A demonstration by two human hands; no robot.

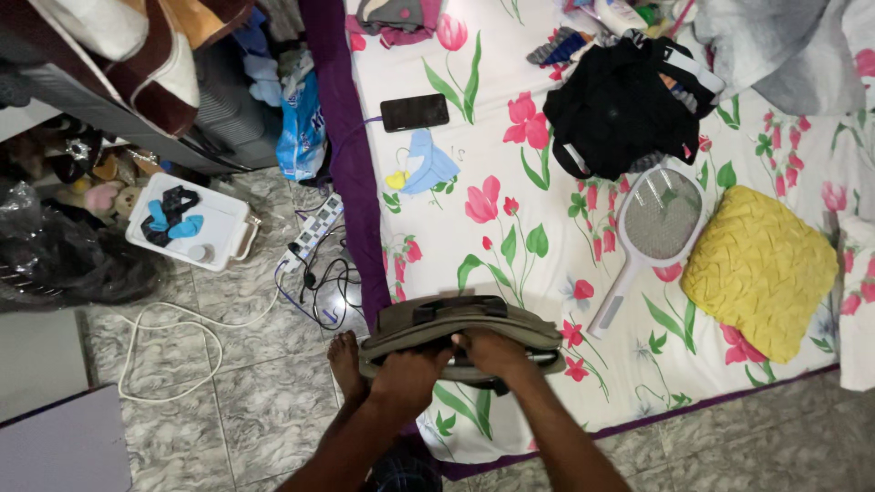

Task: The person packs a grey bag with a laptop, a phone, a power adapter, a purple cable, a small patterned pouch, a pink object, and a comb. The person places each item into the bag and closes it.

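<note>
Both hands are working the olive-green bag (460,330) at the bed's (547,219) near edge: left hand (410,372) clenched on its rim, right hand (492,351) fingers dipping into the opening. I'd keep that left grip firm so the mouth stays spread under the right fingertips.

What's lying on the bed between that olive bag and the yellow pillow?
In the head view, a white racket-shaped swatter lies between the bag and the pillow; otherwise only floral sheet.
</note>
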